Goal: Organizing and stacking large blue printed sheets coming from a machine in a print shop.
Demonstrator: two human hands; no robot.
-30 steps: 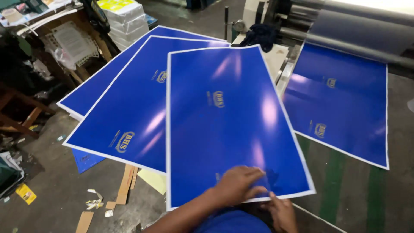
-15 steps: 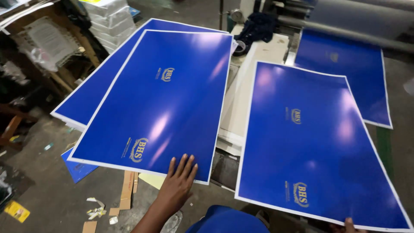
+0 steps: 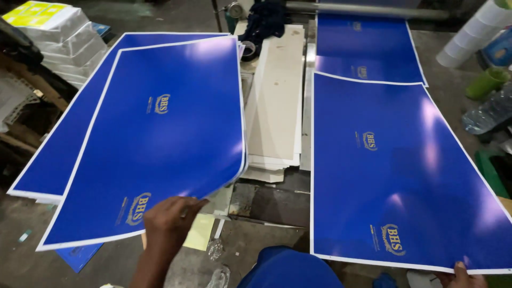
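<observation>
Two large glossy blue printed sheets with white borders lie before me. My left hand (image 3: 170,218) grips the near edge of the left blue sheet (image 3: 165,133), whose near right corner curls upward. It rests on a stack of similar blue sheets (image 3: 53,154). Only part of my right hand (image 3: 461,272) shows at the bottom right, where it holds the near edge of the right blue sheet (image 3: 394,170), which lies flat. A third blue sheet (image 3: 368,48) lies beyond it, partly overlapped, below a metal roller (image 3: 368,8).
A stack of pale boards (image 3: 277,101) sits between the two sheets, with a dark cloth (image 3: 264,18) at its far end. At the far left is a wrapped yellow-topped paper stack (image 3: 48,26). On the right edge are white rolls (image 3: 469,37), a green cup (image 3: 485,82) and a plastic bottle (image 3: 488,114).
The right sheet has been swung from the left pile to the right and now lies flat. My left hand went from flat on the left sheet to gripping its near edge.
</observation>
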